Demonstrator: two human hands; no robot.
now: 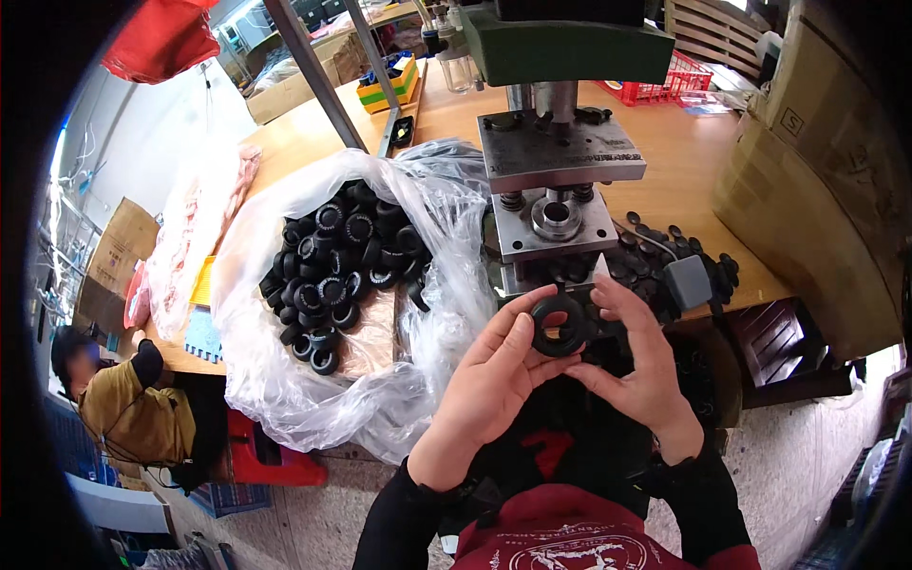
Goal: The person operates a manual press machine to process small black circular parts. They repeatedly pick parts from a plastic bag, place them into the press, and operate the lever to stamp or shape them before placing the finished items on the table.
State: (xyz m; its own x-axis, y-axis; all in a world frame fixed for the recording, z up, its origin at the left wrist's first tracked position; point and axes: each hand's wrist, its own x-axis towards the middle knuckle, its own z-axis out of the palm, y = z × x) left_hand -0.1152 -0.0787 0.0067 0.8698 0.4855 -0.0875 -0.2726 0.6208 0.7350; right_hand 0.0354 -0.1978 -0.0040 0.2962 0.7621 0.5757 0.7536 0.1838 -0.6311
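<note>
My left hand grips a small black rubber tyre between thumb and fingers, its open centre turned up toward me. Close by on the right, my right hand has its fingers apart, with the thumb near the tyre's lower edge; whether it touches is unclear. A pale pointed tip shows at one of its fingers. Just beyond both hands stands a press with a green head, a steel upper plate and a lower die with a round metal ring. Nothing lies on that ring.
Left of the press, a clear plastic bag holds many black tyres. Small black discs lie scattered right of the press around a grey box. A large cardboard box stands at right. Another person sits at far left.
</note>
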